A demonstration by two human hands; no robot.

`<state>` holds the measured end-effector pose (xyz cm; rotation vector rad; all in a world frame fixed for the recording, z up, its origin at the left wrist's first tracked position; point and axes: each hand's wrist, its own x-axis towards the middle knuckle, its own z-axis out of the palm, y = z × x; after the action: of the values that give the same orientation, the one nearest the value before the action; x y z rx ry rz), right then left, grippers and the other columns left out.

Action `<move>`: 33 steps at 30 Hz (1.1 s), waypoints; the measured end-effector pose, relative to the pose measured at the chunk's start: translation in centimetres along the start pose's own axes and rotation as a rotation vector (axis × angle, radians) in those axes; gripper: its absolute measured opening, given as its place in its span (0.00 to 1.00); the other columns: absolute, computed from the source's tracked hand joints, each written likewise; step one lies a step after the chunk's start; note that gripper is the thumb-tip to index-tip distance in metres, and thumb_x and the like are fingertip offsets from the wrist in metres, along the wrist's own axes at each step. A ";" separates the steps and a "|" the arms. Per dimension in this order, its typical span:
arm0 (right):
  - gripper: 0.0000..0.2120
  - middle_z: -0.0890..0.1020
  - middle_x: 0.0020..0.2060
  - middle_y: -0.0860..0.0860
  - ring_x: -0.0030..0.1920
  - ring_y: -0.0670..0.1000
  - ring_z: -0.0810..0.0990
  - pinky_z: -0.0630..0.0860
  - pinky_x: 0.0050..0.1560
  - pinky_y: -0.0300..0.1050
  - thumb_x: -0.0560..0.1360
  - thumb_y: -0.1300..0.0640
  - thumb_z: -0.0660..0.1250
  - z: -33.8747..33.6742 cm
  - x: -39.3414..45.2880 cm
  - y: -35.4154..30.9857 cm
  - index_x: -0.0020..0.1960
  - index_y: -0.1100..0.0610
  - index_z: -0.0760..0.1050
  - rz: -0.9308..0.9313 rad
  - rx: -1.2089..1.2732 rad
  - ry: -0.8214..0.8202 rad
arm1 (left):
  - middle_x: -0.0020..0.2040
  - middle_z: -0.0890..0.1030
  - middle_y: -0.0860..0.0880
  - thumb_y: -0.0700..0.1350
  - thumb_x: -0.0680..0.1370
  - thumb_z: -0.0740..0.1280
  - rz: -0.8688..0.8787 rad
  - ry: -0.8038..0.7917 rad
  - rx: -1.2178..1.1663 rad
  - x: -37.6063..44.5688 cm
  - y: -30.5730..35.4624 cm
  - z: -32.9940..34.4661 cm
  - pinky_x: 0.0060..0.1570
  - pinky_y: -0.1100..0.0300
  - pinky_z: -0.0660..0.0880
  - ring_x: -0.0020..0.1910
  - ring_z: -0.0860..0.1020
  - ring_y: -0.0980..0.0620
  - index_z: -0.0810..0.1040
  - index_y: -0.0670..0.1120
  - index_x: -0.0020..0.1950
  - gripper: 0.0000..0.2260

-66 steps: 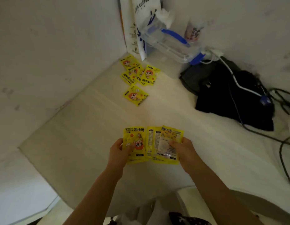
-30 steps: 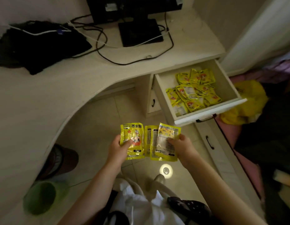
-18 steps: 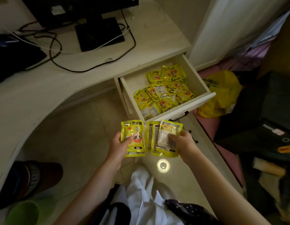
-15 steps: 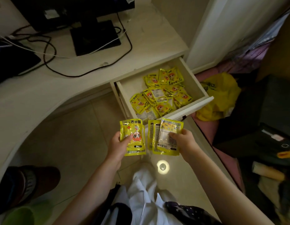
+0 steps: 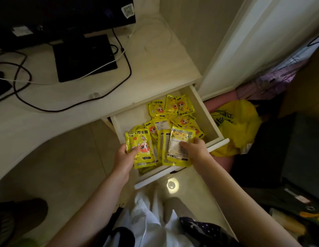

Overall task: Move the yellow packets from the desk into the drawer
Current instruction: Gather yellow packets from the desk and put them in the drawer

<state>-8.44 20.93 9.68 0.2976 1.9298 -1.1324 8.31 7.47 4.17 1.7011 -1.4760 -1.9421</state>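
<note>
The left hand (image 5: 125,155) pinches one yellow packet (image 5: 140,148); the right hand (image 5: 194,146) grips a fanned few (image 5: 179,146). A moment ago short of the drawer (image 5: 216,139), they now hover over it, ready to drop. Their long axes run away from the person, tops toward the worktop (image 5: 155,68).

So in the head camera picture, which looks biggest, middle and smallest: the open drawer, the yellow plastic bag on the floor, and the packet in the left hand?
1. Drawer
2. Yellow plastic bag
3. Packet in the left hand, though it sits nearer the camera
</note>
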 end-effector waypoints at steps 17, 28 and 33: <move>0.23 0.79 0.56 0.57 0.52 0.55 0.79 0.76 0.40 0.42 0.77 0.58 0.67 8.6 17.0 -7.5 0.69 0.62 0.67 -0.029 -0.329 -0.180 | 0.52 0.82 0.40 0.45 0.74 0.71 -0.312 0.251 -0.184 14.9 2.5 4.8 0.42 0.47 0.80 0.47 0.81 0.41 0.78 0.45 0.55 0.11; 0.10 0.75 0.36 0.56 0.34 0.53 0.74 0.70 0.32 0.45 0.79 0.64 0.57 11.1 23.2 -7.6 0.42 0.66 0.73 -0.110 -0.748 -0.156 | 0.44 0.81 0.40 0.39 0.74 0.64 -0.374 0.339 -0.022 19.3 1.7 5.0 0.47 0.45 0.79 0.45 0.81 0.38 0.79 0.42 0.51 0.08; 0.16 0.78 0.47 0.58 0.37 0.52 0.74 0.66 0.29 0.40 0.76 0.65 0.57 7.9 22.5 -7.1 0.63 0.63 0.71 -0.155 -0.884 -0.181 | 0.38 0.79 0.47 0.39 0.75 0.63 -0.266 0.283 0.151 16.3 2.2 5.1 0.43 0.55 0.75 0.38 0.79 0.46 0.78 0.48 0.43 0.06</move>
<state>-21.70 6.01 -5.16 -0.4242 2.1042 -0.2931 -2.35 -1.81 -5.67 2.2316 -1.3808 -1.6432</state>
